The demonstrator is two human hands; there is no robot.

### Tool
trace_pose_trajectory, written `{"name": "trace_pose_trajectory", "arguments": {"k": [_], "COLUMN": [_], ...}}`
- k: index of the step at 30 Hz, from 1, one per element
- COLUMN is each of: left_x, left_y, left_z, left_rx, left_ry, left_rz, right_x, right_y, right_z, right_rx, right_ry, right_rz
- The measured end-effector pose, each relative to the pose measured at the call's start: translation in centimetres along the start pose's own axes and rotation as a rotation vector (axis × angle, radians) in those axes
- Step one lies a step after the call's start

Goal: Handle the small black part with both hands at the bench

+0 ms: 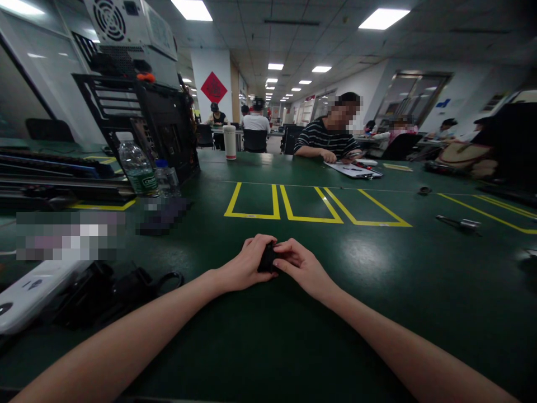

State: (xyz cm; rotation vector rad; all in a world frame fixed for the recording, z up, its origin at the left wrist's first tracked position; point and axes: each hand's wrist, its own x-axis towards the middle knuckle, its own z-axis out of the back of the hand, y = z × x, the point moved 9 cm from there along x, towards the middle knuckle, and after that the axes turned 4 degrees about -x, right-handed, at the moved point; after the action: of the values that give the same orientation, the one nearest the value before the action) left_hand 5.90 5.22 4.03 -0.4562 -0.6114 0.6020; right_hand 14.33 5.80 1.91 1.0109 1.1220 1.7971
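Between my two hands, low over the green table (pixel 268 330), is a small black object (pixel 267 258); its kind I cannot make out. My left hand (pixel 250 262) wraps round its left side, thumb below and fingers above. From the right, my right hand (pixel 300 266) pinches at the same object, with thumb and index finger against its edge. Fingers cover much of its outline. Ahead of the hands, yellow tape outlines (pixel 251 216) mark the tabletop.
Left stand an open black computer case (pixel 168 123), a water bottle (pixel 136 165) and a white device (pixel 37 291) beside black parts (pixel 104 291). A white cup (pixel 230 143) is at the back. A metal tool (pixel 461 223) lies right. Across sits a person (pixel 325 137) with a clipboard (pixel 352 169).
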Motion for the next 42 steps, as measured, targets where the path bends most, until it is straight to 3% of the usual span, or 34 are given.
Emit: {"name": "trace_pose_trajectory", "arguments": {"k": [5,12,18,25,33,38,42], "left_x": [0.0,0.0,0.0,0.0,0.0,0.0,0.0], "left_y": [0.0,0.0,-0.1,-0.2,-0.5,0.1,0.2], "left_z": [0.1,0.0,0.0,0.0,0.1,-0.1,-0.1], "left_rx": [-0.002,0.0,-0.011,0.013,0.011,0.001,-0.006], "left_ry": [0.007,0.022,0.023,0.016,0.057,0.023,0.032], "left_rz": [0.007,0.009,-0.003,-0.002,-0.013,0.002,0.028], "right_x": [0.1,-0.6,-0.7,-0.1,-0.8,-0.5,-0.2], "right_y": [-0.7,0.8,1.6,0.2,0.9,0.9,0.1], "right_z": [-0.2,-0.4,0.3,0.0,-0.5,0.0,0.0], "right_rx": [-0.002,-0.114,-0.233,-0.114,-0.145,-0.166,-0.108], "right_ry": [0.029,0.064,-0.055,-0.011,0.051,-0.023,-0.012], "right_rz": [-0.069,0.018,0.109,-0.014,0.032,0.066,0.007]}}
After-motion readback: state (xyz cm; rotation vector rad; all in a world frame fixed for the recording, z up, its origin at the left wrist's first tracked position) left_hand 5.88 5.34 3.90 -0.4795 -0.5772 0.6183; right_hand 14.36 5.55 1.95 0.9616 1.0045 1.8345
